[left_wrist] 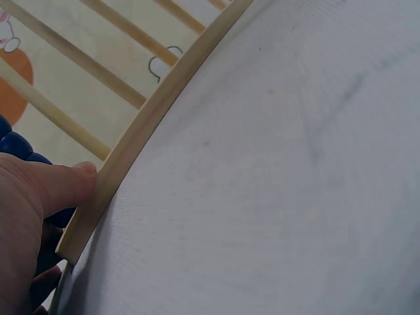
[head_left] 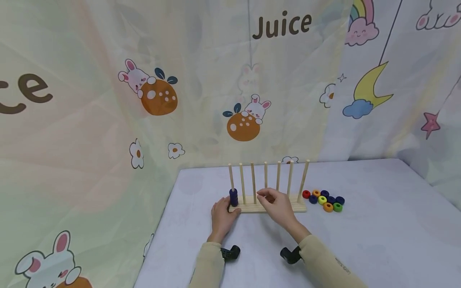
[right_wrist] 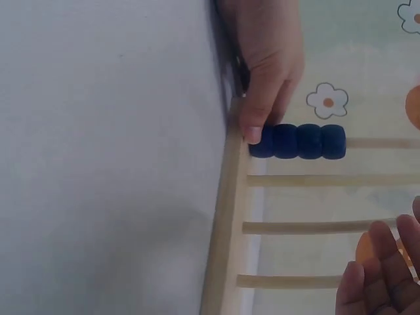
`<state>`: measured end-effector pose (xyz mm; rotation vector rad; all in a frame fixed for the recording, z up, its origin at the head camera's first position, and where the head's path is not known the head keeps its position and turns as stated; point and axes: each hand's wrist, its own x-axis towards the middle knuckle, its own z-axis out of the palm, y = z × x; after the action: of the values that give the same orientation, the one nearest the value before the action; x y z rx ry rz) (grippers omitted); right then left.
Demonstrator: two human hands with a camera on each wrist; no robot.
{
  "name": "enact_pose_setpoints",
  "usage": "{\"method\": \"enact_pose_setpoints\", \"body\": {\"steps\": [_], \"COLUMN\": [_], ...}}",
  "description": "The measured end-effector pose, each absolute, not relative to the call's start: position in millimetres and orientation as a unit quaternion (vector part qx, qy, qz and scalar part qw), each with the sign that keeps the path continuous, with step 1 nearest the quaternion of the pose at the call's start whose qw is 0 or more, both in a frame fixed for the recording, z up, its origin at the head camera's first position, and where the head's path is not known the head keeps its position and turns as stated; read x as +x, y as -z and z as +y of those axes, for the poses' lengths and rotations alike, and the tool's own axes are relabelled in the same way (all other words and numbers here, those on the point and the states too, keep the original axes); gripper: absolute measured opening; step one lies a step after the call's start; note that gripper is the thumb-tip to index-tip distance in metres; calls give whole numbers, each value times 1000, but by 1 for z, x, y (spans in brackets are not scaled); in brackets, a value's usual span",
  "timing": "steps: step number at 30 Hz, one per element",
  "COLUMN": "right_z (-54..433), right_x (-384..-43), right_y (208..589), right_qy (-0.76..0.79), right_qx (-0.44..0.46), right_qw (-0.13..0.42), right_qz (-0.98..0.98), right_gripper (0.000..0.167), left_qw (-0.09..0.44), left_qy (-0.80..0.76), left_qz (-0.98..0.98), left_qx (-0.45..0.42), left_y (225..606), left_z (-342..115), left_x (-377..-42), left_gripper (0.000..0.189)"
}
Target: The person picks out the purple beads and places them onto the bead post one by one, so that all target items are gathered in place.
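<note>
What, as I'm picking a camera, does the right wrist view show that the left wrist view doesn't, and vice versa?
Right wrist only: the right hand and a complete flower print.
Left wrist only: part of a rabbit print and a dark streak on the tabletop.
Both: the left hand, thumb on the wooden base, blue rings and pegs.

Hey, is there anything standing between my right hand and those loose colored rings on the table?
Yes: seen from the head camera, the rightmost peg of the wooden rack stands between your right hand and the loose rings. Going around in front, nothing visible seems to block you.
</note>
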<state>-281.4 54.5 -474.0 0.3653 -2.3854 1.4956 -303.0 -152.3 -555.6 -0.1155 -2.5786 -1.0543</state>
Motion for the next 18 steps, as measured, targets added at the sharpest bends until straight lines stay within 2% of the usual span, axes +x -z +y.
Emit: {"method": "enact_pose_setpoints", "body": {"steps": [7,18], "right_z": [65,88], "right_x": [-276,-272], "right_y": [495,510], "right_qy": [-511,-511], "right_qx": [103,60], "right_qw": [161,135], "right_qz": [-838,-847], "right_gripper": [12,16], "left_qw": [178,179], "left_qy": [370,373], "left_qz": [-911,-910], "left_qx": [-37,-39], "left_y": [556,555], "left_z": [-153,-153], "left_x": [-301,-302], "left_gripper": [54,53]}}
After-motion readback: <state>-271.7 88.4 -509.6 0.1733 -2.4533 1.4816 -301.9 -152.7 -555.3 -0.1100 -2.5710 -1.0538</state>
